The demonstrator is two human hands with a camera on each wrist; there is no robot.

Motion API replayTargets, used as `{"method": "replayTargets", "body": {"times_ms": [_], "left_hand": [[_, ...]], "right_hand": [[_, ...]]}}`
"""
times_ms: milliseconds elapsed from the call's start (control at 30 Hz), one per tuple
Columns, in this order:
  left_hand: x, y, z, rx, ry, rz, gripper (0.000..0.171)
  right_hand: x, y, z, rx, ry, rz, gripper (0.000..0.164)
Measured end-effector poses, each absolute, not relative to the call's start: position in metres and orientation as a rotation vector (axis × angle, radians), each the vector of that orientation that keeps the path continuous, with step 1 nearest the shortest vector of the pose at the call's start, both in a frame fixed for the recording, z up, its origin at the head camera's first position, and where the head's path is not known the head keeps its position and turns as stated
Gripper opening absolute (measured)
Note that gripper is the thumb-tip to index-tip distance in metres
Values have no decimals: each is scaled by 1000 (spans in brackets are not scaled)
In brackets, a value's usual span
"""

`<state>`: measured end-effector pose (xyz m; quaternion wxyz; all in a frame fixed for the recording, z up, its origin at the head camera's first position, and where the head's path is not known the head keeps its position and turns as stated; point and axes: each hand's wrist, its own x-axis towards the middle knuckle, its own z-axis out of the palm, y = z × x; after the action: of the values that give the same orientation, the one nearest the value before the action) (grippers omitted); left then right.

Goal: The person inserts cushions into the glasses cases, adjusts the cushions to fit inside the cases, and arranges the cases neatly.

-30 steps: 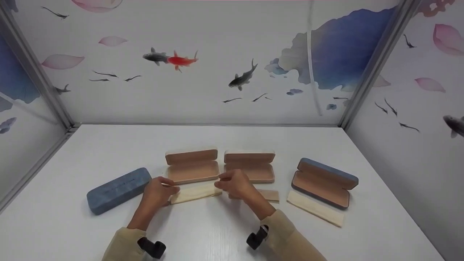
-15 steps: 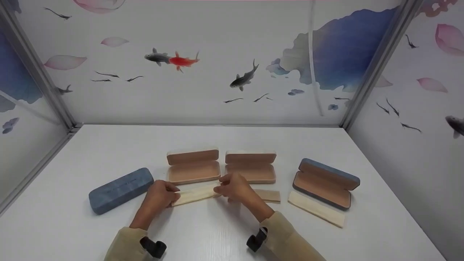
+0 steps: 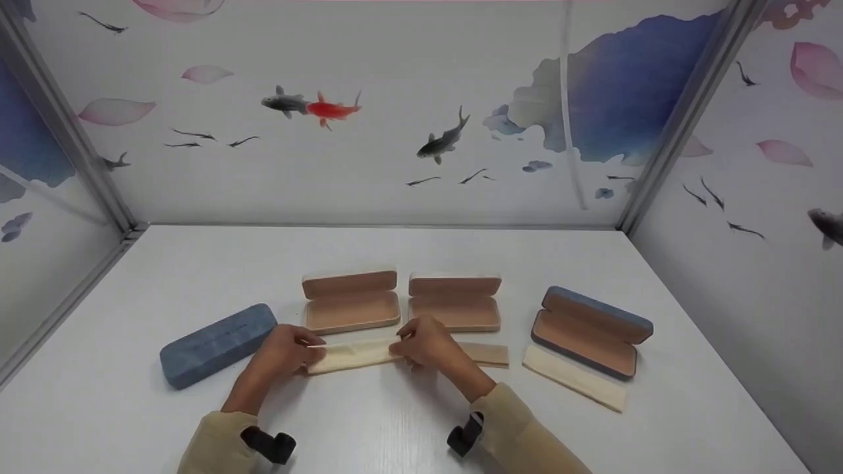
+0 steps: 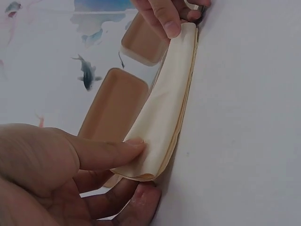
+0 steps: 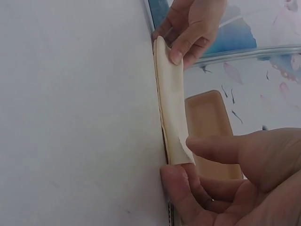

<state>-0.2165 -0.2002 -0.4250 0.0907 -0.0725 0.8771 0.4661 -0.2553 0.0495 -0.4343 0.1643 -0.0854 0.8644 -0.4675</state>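
A folded cream cloth (image 3: 355, 356) stretches between my two hands, in front of an open case with a tan lining (image 3: 352, 312). My left hand (image 3: 282, 355) pinches its left end, thumb on top and fingers underneath, as the left wrist view shows. At the other end, the thumb and fingers of my right hand (image 3: 429, 343) grip the cloth. Several layers show along the cloth's edge (image 4: 164, 99) in the left wrist view. Partly behind my right hand lies a folded tan cloth (image 3: 487, 354), near a second open tan-lined case (image 3: 454, 313).
To the left is a closed blue case (image 3: 217, 345). An open blue case (image 3: 583, 343) stands at the right, with another folded cream cloth (image 3: 574, 379) before it. Printed panels (image 3: 382, 197) wall the white table (image 3: 369, 428) at the back and sides.
Both hands stay at the ends of the cream cloth. Its far edge has come slightly towards me, away from the case behind it. The cases have not moved.
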Motion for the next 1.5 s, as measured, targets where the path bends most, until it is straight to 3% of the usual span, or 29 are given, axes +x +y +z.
{"method": "replayTargets", "body": {"times_ms": [200,633,1067,1500], "left_hand": [[-219,-204,-425,-220,2586,1353,29],[-225,-216,-428,-344,2253,1723,61],[-225,-222,-433,-287,1909,2054,61],[-228,-226,-436,-391,1922,2175,56]], "right_hand": [[-255,51,-435,-259,2482,-1351,10],[-265,48,-435,-98,2305,-1615,17],[-273,53,-439,51,2096,-1773,38],[-275,51,-439,33,1917,-1970,31]]}}
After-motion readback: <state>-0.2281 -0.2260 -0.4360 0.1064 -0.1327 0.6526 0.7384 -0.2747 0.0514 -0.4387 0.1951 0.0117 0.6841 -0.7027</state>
